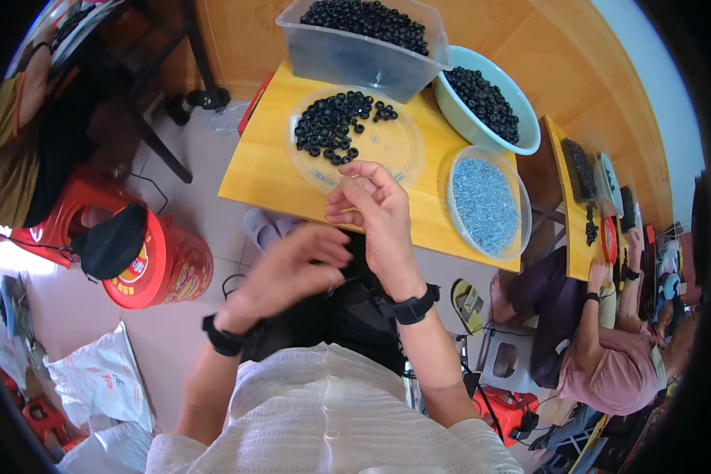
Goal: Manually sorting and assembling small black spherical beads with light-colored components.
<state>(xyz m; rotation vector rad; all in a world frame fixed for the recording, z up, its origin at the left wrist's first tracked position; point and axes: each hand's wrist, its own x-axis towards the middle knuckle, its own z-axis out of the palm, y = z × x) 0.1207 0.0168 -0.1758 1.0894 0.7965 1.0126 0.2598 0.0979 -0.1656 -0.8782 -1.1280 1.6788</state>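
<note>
My right hand [378, 215] is raised over the front edge of the yellow table, thumb and fingers pinched together. What lies in the pinch, if anything, is too small to make out. Lower and to the left, my left hand [299, 265] is slightly blurred, its fingers loosely stretched toward the right hand with no object visible in them. Just beyond the hands, a shallow clear round tray [407, 146] holds a pile of small black ring-shaped parts [332, 122] and a few tiny silvery pieces. To its right stands a clear round tub [521, 229] of small bluish-silver pieces [483, 201].
A clear bin [355, 59] and a pale blue basin [450, 107], both full of black parts, stand at the back of the table [253, 178]. A red bucket [186, 265] is on the left. People sit at both sides, one at another yellow table [574, 229].
</note>
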